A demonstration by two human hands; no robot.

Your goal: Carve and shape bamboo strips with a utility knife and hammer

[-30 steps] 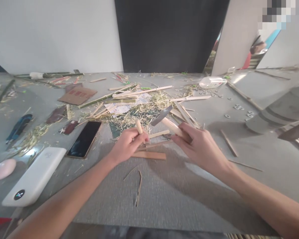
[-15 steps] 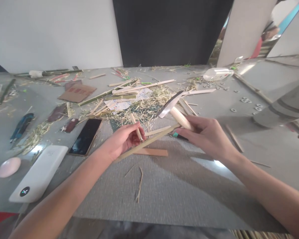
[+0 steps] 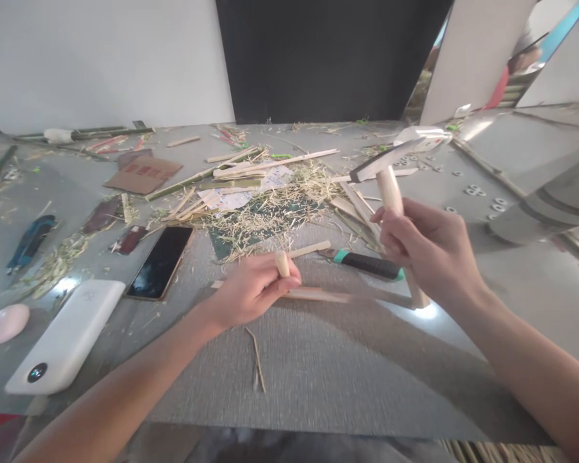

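Grips a hammer in the right hand, with fingers wrapped firmly round the pale handle and the head between one and two o'clock from the left hand. Holds a wooden-handled tool there with fingers curled tightly round it, over a thin strip. Has a phone at nine o'clock, shavings at twelve.

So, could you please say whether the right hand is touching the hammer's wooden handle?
Touching: the head view shows the right hand closed around the wooden handle, which emerges above and below it.
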